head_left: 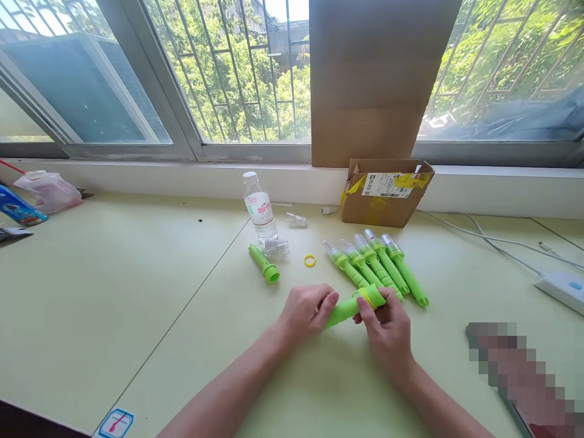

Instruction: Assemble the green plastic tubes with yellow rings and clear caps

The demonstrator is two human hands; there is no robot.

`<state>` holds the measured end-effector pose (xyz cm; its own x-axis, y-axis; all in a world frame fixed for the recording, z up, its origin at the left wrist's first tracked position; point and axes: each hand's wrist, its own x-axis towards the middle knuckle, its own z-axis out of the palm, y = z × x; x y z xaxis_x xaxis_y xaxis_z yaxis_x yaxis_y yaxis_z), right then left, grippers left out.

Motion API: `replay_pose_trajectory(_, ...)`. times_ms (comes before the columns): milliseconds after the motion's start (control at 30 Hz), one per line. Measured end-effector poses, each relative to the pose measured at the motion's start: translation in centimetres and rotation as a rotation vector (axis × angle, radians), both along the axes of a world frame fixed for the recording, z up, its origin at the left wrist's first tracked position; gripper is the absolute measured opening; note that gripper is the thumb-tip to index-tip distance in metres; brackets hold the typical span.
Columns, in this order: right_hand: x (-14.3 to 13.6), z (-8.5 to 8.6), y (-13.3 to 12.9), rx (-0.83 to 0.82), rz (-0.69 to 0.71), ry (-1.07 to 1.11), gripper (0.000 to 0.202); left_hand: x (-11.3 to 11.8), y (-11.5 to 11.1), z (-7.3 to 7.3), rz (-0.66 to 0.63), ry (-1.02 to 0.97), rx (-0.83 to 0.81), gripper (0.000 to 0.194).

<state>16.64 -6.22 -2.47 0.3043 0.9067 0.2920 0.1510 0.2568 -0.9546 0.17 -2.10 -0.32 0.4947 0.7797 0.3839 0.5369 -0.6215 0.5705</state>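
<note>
While both hands work at the table's near middle, the scene reads as follows.

Left hand (305,311): curled closed around the tail of a green handle (343,311), fingers wrapped over it, steadying it just above the table (114,286).

Right hand (387,328): fingertips pinched shut at the handle's threaded end, where a yellow ring (370,295) sits around the thread.

Handle's place: between the two hands, its threaded end pointing toward 2 o'clock.

Doing it well: judging by the grip, the ring should sit square on the thread, not tilted; the left hand ought to hold the handle from turning while the right presses evenly around it.

Finished row (378,267): five green pieces with clear caps, at 12 o'clock, just beyond the right hand.

Spare parts: another green handle (263,263) and a loose yellow ring (309,260) at 11 o'clock, near a water bottle (260,207).

Cardboard box (385,191): at 12 o'clock, against the sill.
</note>
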Motion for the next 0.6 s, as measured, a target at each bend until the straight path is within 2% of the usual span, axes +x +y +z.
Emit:
replay_pose_trajectory(67,0.1,0.2,0.0,-0.011,0.013,0.008,0.025,0.0,0.4,0.0,0.090,-0.002,0.045,0.033)
replay_pose_trajectory(167,0.3,0.2,0.2,-0.034,0.039,0.052,0.027,-0.3,1.3,0.4,0.293,0.023,0.073,0.028)
replay_pose_trajectory(300,0.6,-0.2,0.4,-0.079,0.106,0.121,0.027,-1.7,3.3,1.5,0.541,0.125,0.099,0.022)
replay_pose_trajectory(367,0.6,-0.3,0.4,-0.096,0.122,0.133,0.028,-3.0,4.8,2.2,0.591,0.183,0.133,0.020)
replay_pose_trajectory(467,0.5,-0.2,0.5,-0.099,0.140,0.144,0.029,-5.0,7.2,3.1,0.674,0.338,0.100,0.025)
replay_pose_trajectory(600,0.4,-0.2,0.6,-0.089,0.158,0.148,0.030,-6.6,9.8,3.3,0.627,0.540,0.066,0.035)
